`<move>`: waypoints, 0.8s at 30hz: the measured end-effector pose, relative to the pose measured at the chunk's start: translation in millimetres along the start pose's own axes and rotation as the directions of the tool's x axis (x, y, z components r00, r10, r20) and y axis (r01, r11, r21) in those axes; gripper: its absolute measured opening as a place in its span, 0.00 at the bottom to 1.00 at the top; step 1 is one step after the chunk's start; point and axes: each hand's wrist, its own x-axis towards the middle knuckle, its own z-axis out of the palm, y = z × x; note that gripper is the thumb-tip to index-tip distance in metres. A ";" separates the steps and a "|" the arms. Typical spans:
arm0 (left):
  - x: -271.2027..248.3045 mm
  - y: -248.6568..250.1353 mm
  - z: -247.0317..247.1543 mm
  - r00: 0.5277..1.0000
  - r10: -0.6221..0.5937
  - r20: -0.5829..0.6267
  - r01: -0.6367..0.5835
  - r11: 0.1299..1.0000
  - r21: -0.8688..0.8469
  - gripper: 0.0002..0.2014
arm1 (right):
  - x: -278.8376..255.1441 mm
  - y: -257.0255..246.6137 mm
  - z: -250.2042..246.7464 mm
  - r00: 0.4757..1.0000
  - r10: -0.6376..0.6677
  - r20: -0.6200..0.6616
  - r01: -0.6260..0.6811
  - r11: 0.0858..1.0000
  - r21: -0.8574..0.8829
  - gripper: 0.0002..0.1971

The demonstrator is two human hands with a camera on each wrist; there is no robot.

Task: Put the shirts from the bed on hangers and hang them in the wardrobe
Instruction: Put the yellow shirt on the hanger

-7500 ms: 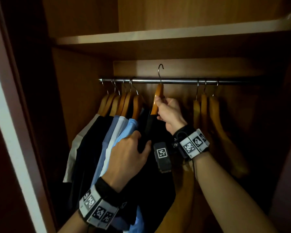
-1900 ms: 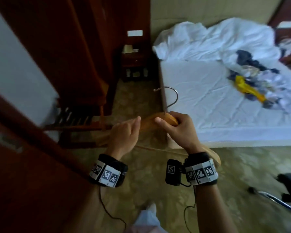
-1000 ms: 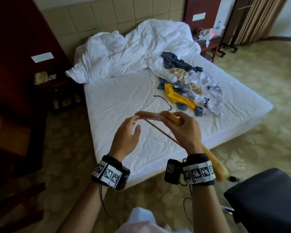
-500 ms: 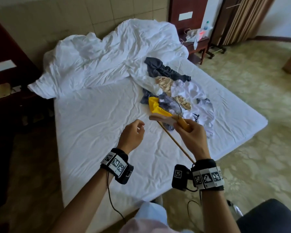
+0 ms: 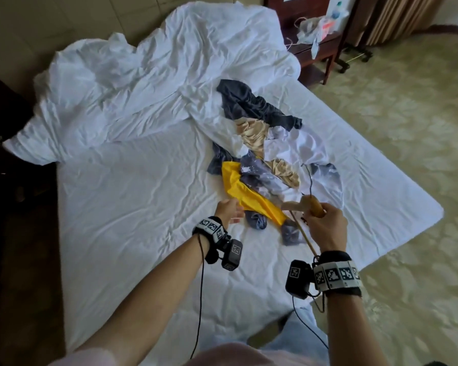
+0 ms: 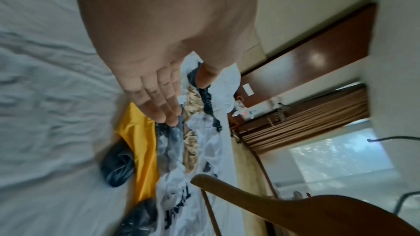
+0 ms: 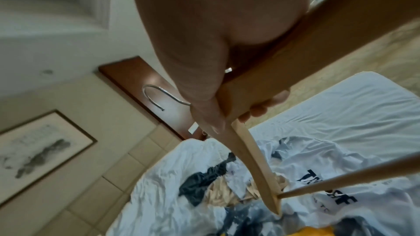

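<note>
A heap of shirts (image 5: 270,154) lies on the white bed (image 5: 132,196): a yellow shirt (image 5: 249,198) nearest me, a dark grey one, a beige one and a white printed one (image 7: 327,186). My right hand (image 5: 325,225) grips a wooden hanger (image 5: 315,207) by its middle above the heap, metal hook (image 7: 156,96) pointing away. My left hand (image 5: 229,210) reaches with straight fingers (image 6: 159,103) to the near edge of the yellow shirt (image 6: 143,143), holding nothing. The hanger (image 6: 284,209) also shows in the left wrist view.
A crumpled white duvet (image 5: 143,75) covers the head of the bed. A dark wooden bedside table (image 5: 315,43) with small items stands at the far right corner. Patterned carpet (image 5: 394,128) runs along the bed's right side.
I have turned from the wardrobe and come up to the bed with an empty hanger. Over the last second my left hand let go of the hanger and stretched toward the yellow shirt.
</note>
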 end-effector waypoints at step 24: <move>301.9 -36.3 81.0 0.868 -0.438 -0.234 0.465 0.882 0.072 0.21 | 335.4 -13.2 176.2 0.678 -0.062 0.732 0.576 0.663 -0.477 0.14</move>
